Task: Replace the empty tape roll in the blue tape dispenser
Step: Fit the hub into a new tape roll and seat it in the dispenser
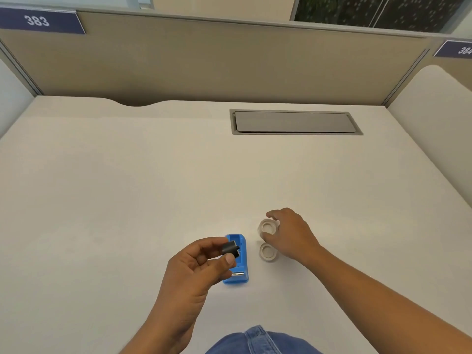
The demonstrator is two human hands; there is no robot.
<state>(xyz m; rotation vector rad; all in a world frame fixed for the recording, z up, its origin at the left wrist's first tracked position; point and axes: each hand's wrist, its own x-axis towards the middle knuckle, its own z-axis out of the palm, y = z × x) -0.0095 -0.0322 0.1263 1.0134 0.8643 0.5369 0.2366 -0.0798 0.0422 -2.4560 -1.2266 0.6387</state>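
The blue tape dispenser point(240, 267) lies on the white desk near its front middle, its roll bay open at the top and a metal cutter at the near end. My left hand point(194, 267) hovers over the dispenser's left side and pinches a small dark spindle point(231, 247) between thumb and fingers. Two pale tape rolls lie flat just right of the dispenser. My right hand point(288, 235) has thumb and fingers around the farther roll point(267, 228). The nearer roll point(267, 251) rests untouched on the desk below it.
A grey cable hatch point(293, 122) is set into the white desk point(127, 187) at the back right. Beige partition walls point(204, 60) enclose the desk at the back and sides. Blue denim point(255, 341) shows at the bottom edge.
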